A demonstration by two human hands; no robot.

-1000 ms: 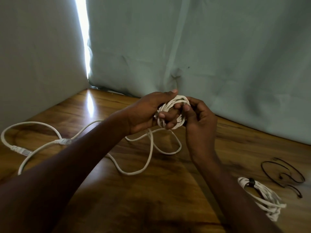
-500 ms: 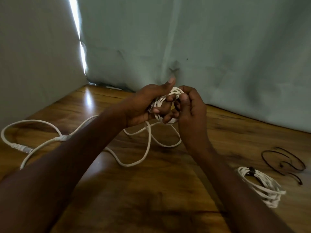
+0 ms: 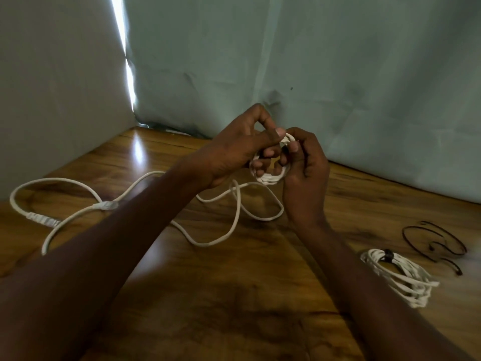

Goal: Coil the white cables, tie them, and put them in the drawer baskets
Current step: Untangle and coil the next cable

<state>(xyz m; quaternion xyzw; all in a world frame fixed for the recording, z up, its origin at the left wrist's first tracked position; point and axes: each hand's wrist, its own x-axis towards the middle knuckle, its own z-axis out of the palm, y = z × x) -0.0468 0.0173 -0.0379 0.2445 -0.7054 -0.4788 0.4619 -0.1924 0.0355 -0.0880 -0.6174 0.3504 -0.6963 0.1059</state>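
Above the middle of the wooden table (image 3: 234,295), both my hands hold a small coil of white cable (image 3: 270,177). My left hand (image 3: 234,149) has its fingers through the coil and its thumb pressing on the coil's top. My right hand (image 3: 304,162) pinches the coil from the right side. The rest of this cable trails loose (image 3: 234,217) over the table to the left, ending in a white plug (image 3: 41,219). A second white cable (image 3: 400,276), coiled and bound with a black tie, lies at the right.
Loose black ties (image 3: 434,241) lie on the table behind the bound coil. Pale fabric sheets (image 3: 312,74) close off the table's back and left sides, with a bright slit of light in the corner. No drawer or basket is in view.
The hands and coil have shifted slightly right and lower in view. My left thumb has come down onto the coil's top, and the coil has turned so its ring faces me.
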